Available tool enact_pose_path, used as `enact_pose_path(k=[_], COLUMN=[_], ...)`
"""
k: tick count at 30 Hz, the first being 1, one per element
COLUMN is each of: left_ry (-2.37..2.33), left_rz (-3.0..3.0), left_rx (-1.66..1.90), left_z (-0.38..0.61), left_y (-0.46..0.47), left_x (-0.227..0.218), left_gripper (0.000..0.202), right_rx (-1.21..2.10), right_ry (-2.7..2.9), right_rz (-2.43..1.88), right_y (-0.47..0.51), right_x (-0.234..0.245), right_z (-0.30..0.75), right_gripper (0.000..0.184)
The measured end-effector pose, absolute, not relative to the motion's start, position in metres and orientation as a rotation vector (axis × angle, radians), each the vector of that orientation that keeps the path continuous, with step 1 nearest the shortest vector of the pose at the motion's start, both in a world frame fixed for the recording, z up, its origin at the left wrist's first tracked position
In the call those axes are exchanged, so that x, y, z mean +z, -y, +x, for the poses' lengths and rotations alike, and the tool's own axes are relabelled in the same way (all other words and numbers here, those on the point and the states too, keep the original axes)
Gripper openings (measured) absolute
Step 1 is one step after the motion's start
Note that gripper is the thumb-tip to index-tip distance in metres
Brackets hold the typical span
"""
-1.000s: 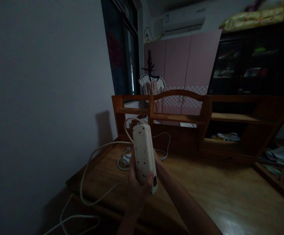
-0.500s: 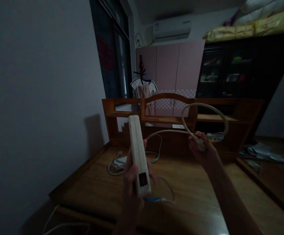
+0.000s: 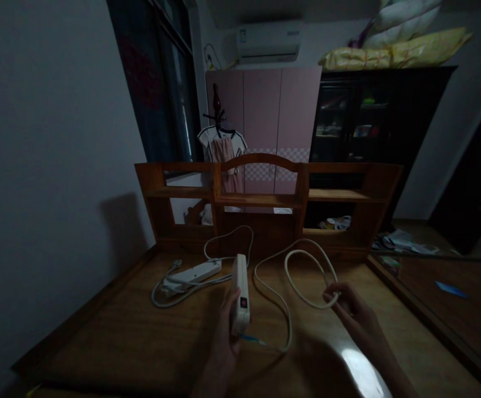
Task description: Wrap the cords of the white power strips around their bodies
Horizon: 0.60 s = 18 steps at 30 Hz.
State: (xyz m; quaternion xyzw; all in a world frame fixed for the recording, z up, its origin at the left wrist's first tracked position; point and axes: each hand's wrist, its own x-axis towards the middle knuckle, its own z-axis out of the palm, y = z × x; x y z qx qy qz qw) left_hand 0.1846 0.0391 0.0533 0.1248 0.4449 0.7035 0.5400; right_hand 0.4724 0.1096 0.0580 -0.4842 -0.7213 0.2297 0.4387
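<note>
2 hands over 1 desk [image 3: 141, 342]. Left hand [image 3: 225, 331] clenched round 1 strip [image 3: 240, 287], on edge, mid-desk. Right hand [image 3: 350, 310] pinches its cord [image 3: 286, 273], 1 loop. 2nd strip [image 3: 193, 273] lies flat further left, near shelf [image 3: 260, 199].

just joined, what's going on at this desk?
A person is handling a white power strip over a wooden desk. The left hand grips it on edge, red switch toward the camera. The right hand pinches a loop of its white cord. A second power strip lies behind, near the hutch.
</note>
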Motion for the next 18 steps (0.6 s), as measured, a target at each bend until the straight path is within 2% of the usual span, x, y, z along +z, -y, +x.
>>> enact_pose_path(k=[9,14,18], left_ry=[-1.093,-0.935,-0.969], left_rz=[0.431,0.615,0.718], left_rx=[1.488,1.386,1.368], left_z=[0.189,0.187,0.183], left_y=[-0.027,-0.024,-0.024], left_x=[0.056,0.051,0.053], left_gripper=[0.047,0.044,0.063], right_rx=[0.489,0.412,0.217], right_ry=[1.975,1.948,2.017], right_rz=[-1.396,-1.407,-1.401], right_y=[-0.118,-0.119,-0.115], right_x=[-0.008,-0.004,0.001], right_z=[0.508,0.517,0.514], right_gripper=[0.029,0.031,0.028])
